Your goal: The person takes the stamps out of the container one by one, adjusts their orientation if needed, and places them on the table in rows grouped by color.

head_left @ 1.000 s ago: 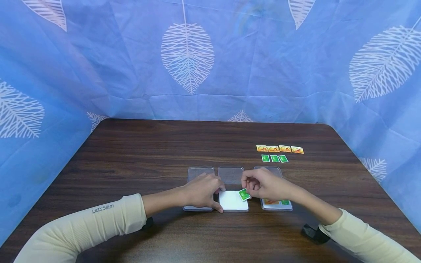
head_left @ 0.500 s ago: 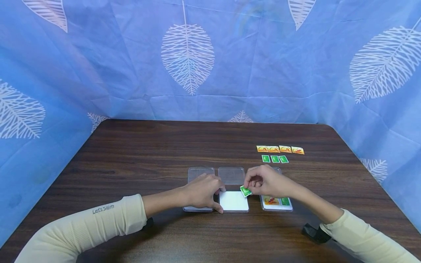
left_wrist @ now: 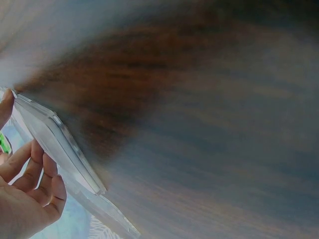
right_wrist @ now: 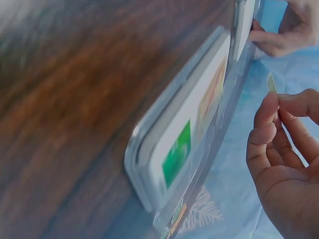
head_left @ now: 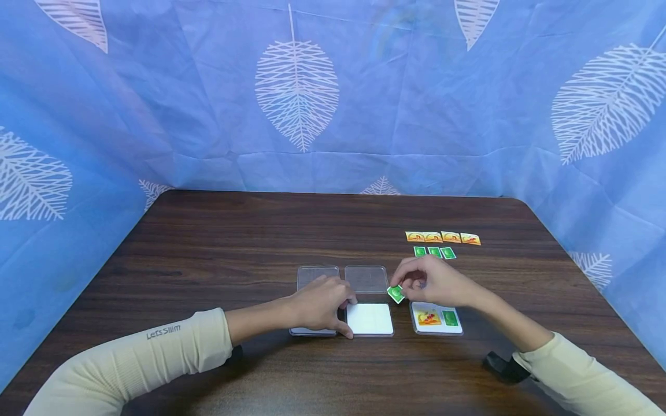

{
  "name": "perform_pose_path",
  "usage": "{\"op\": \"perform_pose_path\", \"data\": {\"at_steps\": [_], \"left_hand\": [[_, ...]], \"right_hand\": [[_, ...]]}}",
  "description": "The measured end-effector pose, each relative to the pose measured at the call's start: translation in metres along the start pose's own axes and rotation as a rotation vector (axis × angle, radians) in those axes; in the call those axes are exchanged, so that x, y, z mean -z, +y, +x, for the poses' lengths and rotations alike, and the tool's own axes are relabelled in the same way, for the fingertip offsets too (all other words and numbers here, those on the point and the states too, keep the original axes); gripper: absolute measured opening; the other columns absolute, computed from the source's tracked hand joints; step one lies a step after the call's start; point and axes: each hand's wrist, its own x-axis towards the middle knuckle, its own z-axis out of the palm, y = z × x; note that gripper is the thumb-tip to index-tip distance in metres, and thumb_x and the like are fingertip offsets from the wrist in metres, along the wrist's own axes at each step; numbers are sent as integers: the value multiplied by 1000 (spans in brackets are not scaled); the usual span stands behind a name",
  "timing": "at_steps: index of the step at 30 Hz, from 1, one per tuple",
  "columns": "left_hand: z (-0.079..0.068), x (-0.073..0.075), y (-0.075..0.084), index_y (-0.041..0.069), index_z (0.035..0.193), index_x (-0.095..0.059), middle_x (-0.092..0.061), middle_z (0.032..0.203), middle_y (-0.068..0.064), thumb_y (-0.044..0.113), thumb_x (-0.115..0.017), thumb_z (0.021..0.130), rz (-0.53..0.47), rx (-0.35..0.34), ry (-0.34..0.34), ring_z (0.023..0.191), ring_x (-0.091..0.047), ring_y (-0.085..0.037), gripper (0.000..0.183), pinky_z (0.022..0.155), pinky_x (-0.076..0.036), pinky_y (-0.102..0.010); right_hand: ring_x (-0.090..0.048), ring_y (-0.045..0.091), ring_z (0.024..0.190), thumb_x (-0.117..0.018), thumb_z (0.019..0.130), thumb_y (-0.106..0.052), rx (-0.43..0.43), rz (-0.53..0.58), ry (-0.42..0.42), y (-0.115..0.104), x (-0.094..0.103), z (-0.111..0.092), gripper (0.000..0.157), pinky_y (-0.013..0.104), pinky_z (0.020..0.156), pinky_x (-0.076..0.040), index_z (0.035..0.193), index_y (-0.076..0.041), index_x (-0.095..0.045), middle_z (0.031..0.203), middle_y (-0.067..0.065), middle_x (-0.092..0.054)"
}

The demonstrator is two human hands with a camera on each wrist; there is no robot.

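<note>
Between thumb and fingertips, my right hand (head_left: 436,283) pinches a small green paper square (head_left: 396,294) with a white border. It is seen nearly edge-on in the right wrist view. Beyond the white-faced middle case (head_left: 370,319), the square is off to its right. My left hand (head_left: 321,303) reaches over the left case (head_left: 314,331), thumb and index finger at the near and far corners of the middle case's left side. The right case (head_left: 436,318) bears an orange picture (head_left: 429,318) and a green square (head_left: 450,318) on white.
Clear plastic lids (head_left: 366,279) lie behind the cases. Farther back on the dark wooden table (head_left: 234,231) are a row of several orange picture pieces (head_left: 450,237) and a row of green squares (head_left: 435,252). A blue leaf-patterned cloth (head_left: 208,86) hangs behind.
My right hand has carried the green square up, back and rightward, from over the middle case's white face to beyond its right far corner. My left hand has stayed in place.
</note>
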Motion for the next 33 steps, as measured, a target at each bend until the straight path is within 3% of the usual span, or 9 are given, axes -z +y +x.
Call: {"op": "perform_pose_path", "data": {"at_steps": [9, 18, 33], "left_hand": [[-1, 0, -1, 6, 112, -77, -67, 90, 2, 40, -92, 77, -17, -11, 5, 77, -54, -7, 52, 72, -45, -21], [-1, -1, -2, 6, 109, -78, -64, 85, 3, 39, -94, 75, -32, -20, 22, 74, -51, -6, 51, 69, -42, -21], [-2, -1, -3, 5, 111, -77, -64, 85, 3, 38, -94, 75, -43, -14, 20, 76, -51, -7, 52, 72, -42, -24]], "right_hand": [[-50, 7, 69, -66, 89, 13, -6, 4, 38, 10, 15, -8, 22, 24, 60, -43, 102, -2, -75, 92, 3, -67], [-54, 7, 69, -69, 88, 13, 0, -44, 101, 21, 27, -17, 21, 25, 59, -46, 103, -1, -74, 89, -2, -68], [-67, 11, 79, -67, 90, 13, -94, -14, 155, 32, 48, -31, 20, 24, 65, -53, 106, 3, -74, 94, 7, -72]]}}
